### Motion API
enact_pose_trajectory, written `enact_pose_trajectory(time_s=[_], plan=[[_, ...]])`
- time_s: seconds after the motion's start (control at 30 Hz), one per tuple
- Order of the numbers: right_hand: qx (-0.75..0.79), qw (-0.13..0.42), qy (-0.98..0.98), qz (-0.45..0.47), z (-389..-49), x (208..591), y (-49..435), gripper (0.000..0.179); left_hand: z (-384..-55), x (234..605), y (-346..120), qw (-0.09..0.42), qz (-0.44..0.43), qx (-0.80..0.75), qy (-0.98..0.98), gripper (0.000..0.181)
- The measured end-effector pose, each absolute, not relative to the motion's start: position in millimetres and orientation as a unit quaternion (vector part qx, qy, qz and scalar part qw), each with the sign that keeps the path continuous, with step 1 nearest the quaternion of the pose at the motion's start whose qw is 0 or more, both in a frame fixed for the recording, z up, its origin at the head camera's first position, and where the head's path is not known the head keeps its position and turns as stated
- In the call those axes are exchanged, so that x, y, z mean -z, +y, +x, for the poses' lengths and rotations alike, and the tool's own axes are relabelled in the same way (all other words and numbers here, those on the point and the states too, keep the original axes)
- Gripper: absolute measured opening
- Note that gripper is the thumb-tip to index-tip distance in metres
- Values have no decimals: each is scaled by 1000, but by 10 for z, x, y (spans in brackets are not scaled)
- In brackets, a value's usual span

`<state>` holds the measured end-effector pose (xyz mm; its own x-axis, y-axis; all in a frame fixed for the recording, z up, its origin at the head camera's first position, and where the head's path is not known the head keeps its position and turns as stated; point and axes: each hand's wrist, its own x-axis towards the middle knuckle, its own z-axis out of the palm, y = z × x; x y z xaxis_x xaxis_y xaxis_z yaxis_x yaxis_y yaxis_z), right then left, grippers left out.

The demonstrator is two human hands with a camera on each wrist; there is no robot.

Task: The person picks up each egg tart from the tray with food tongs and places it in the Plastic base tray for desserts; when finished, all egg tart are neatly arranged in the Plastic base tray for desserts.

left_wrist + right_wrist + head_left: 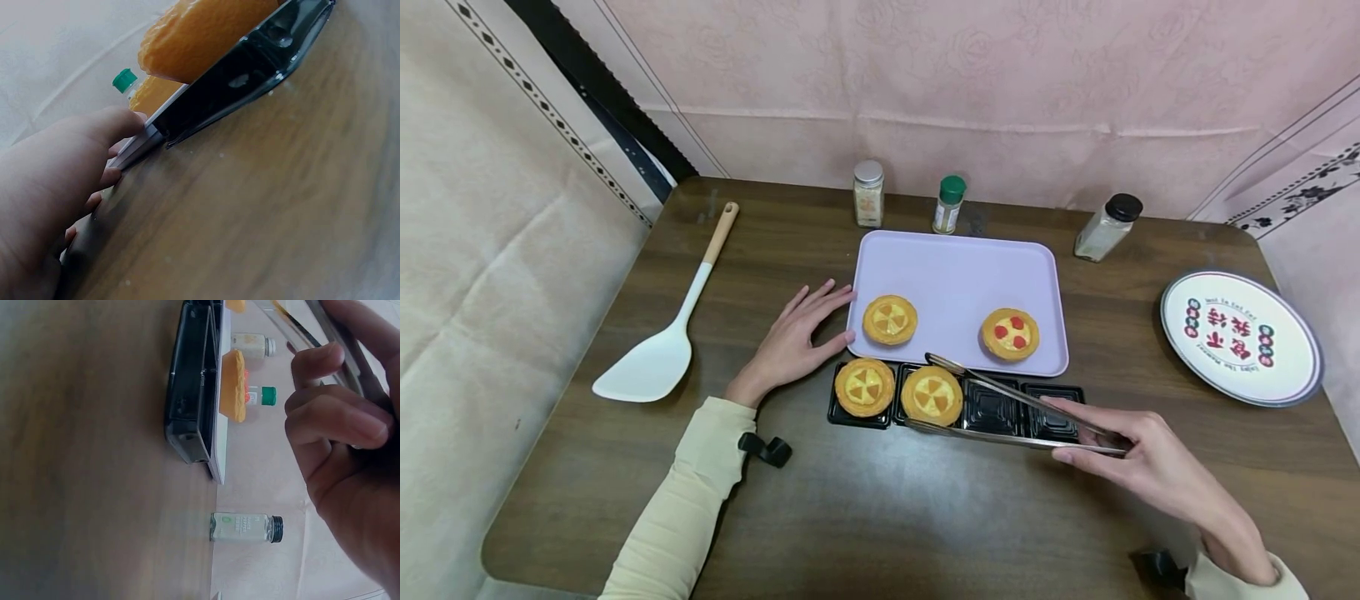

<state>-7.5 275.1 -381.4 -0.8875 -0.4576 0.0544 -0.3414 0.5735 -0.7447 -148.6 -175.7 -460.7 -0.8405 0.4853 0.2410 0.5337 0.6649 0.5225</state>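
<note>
My left hand (797,337) lies at the left edge of a lavender tray (955,275), fingers outstretched and thumb touching its rim. In my right hand (1157,458) I grip metal tongs (1000,437), their arms spread on either side of an egg tart (932,396) with yellow wedges on top. Whether the tips touch it I cannot tell. That tart sits in a black compartmented tray (992,406), beside a similar tart (865,387) in the leftmost compartment. On the lavender tray are another wedge-topped tart (890,320) and a tart with red pieces (1011,334).
Left of the trays lies a white spatula (651,362) with a wooden handle. Behind them stand a grey-capped jar (868,196) and a green-capped jar (949,207). A black-capped jar (1105,231) is at the back right, near white plates (1240,296) with red lettering.
</note>
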Motion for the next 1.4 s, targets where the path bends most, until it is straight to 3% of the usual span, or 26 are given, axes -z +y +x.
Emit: enact_pose_trajectory(time_s=[0.5,1.4], plan=[[383,1,914,-137,-417,3720,2265,51,-1469,4614,-1764,38,-277,298,-912,62],[380,25,912,-152,-578,3808,2027,51,-1479,4620,-1761,42,-284,302,-909,62]])
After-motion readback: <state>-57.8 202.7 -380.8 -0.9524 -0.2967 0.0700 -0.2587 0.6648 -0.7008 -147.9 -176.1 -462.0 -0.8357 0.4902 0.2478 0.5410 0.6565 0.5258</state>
